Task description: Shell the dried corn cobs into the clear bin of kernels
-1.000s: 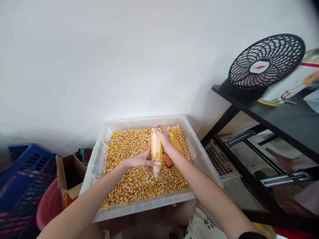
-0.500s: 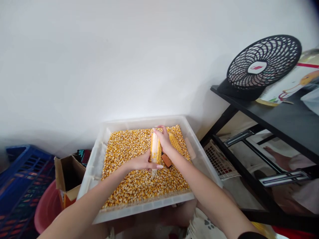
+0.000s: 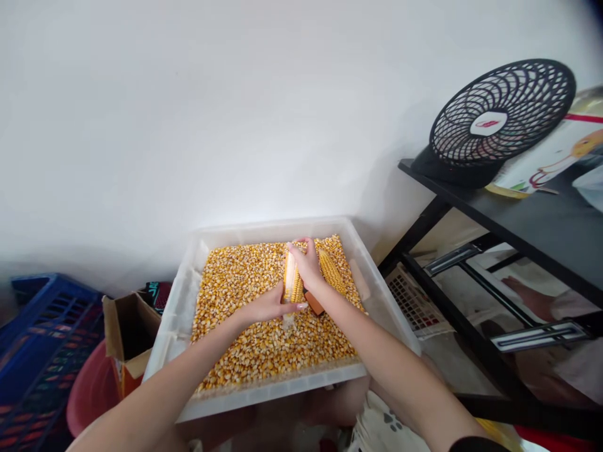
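A partly stripped corn cob (image 3: 293, 284) stands nearly lengthwise between my hands, with a pale bare strip beside rows of yellow kernels. My left hand (image 3: 269, 304) grips its near end, the thumb lying across it. At the far end, my right hand (image 3: 306, 260) is wrapped round the cob with its thumb on top. Beneath both hands, loose corn kernels (image 3: 240, 276) fill much of a white plastic tub (image 3: 217, 402). Another corn cob (image 3: 332, 271), full of kernels, lies right of my right hand. A brown block (image 3: 314, 303) is partly hidden under my right wrist.
On the right, a black shelf (image 3: 532, 226) holds a black fan (image 3: 502, 122). At the left are a blue crate (image 3: 42, 339), an open cardboard box (image 3: 132, 339) and a red basin (image 3: 92, 389). A white wall (image 3: 235, 113) rises behind the tub.
The cob has turned slightly in my hands, showing less of its bare strip and more kernels. My right hand has shifted a little, and more of the other cob shows.
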### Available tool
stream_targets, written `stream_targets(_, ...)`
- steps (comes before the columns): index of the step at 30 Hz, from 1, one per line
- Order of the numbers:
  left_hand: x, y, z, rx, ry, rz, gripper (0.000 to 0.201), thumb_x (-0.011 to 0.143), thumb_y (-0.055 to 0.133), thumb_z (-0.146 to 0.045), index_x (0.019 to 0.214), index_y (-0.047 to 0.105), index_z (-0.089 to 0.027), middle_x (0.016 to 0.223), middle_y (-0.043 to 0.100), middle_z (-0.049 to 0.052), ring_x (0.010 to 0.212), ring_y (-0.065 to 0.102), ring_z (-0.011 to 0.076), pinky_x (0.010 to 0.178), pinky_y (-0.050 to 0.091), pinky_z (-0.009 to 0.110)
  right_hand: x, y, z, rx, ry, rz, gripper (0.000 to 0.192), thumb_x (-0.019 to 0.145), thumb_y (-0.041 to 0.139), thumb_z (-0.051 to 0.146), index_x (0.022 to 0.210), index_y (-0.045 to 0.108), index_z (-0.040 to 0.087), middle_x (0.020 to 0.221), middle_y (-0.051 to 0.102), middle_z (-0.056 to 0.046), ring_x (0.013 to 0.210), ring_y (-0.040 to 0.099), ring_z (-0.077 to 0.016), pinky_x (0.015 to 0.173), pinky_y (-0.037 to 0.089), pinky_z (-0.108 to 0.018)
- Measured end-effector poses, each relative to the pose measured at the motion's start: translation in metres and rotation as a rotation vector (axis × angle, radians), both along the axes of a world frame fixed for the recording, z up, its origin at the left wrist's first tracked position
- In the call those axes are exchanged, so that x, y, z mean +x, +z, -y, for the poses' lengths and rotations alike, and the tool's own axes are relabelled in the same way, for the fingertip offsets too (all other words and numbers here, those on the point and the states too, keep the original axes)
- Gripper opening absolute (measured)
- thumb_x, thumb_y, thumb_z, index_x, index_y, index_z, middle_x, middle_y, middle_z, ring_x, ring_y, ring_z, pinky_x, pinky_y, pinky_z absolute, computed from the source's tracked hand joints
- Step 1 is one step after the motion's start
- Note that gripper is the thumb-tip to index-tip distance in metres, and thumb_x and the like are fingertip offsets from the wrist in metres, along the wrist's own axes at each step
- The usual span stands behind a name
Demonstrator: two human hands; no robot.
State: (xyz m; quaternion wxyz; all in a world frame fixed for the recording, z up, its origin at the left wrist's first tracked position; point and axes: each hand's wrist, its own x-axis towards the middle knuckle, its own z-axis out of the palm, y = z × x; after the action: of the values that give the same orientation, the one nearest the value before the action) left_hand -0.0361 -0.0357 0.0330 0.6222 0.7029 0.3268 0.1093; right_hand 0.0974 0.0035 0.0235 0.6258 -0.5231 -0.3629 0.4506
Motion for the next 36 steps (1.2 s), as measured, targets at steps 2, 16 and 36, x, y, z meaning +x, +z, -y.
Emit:
stream_targets(2,0.0,0.002,0.0,-0.023,-0.024,0.012,0.059,0.069,0.061,-0.041,0.116,0.037,-0.014,0.091,0.051,0.007,0.069,0.053,0.0151,0.053,0.047,0.027,0.0,-0.001,-0.001,0.007,0.004,0.028,0.037,0.066,0.058,0.043,0.094,0.042,0.026,0.066,0.051,0.006,0.056,0.052,-0.0129,0.052,0.043,-0.024)
stream_targets(16,0.0,0.006,-0.004,0.1,-0.003,-0.052,0.037,0.072,0.056,-0.045,0.089,0.049,-0.013,0.071,0.048,0.001,0.06,0.045,0.0113,0.049,0.04,0.023,-0.002,0.003,0.003,-0.006,-0.045,0.155,0.03,0.066,0.056,0.043,0.089,0.047,0.024,0.069,0.05,0.004,0.064,0.05,-0.0131,0.058,0.04,-0.023)
stream_targets(36,-0.01,0.001,-0.011,0.128,0.024,-0.075,0.046,0.072,0.056,-0.048,0.101,0.045,-0.013,0.077,0.05,0.003,0.062,0.048,0.0121,0.051,0.043,0.023,-0.009,0.007,0.007,-0.033,0.023,0.123,0.034,0.064,0.057,0.05,0.084,0.049,0.023,0.065,0.049,0.005,0.059,0.048,-0.0117,0.055,0.038,-0.022)
